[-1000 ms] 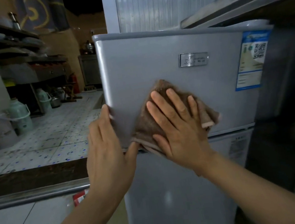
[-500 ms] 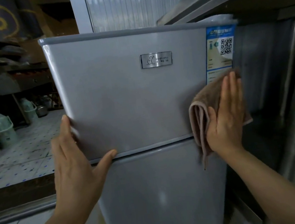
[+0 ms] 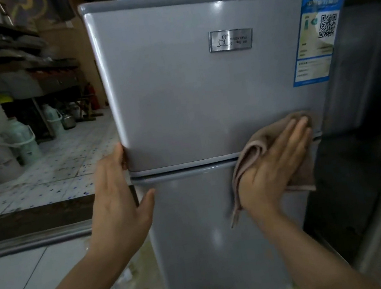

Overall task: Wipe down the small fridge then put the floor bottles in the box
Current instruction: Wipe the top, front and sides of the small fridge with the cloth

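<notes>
A small grey two-door fridge (image 3: 194, 109) fills the middle of the view, with a metal badge on its upper door and a blue label at the upper right. My right hand (image 3: 276, 169) presses a folded brown cloth (image 3: 250, 158) flat against the door front, over the seam between the two doors at the right side. My left hand (image 3: 118, 198) grips the fridge's left edge at that same seam, thumb on the front of the lower door. No floor bottles or box show close by.
Several pale green and white thermos jugs (image 3: 13, 144) stand on the speckled tile floor at the left, under dark shelves (image 3: 13, 59). A raised step with a metal sill (image 3: 33, 237) crosses the floor at the left. A steel cabinet (image 3: 380, 142) stands close against the fridge's right.
My right hand has swept the cloth from the middle of the upper door to its right edge, then down onto the door seam. My left hand has stayed on the fridge's left edge.
</notes>
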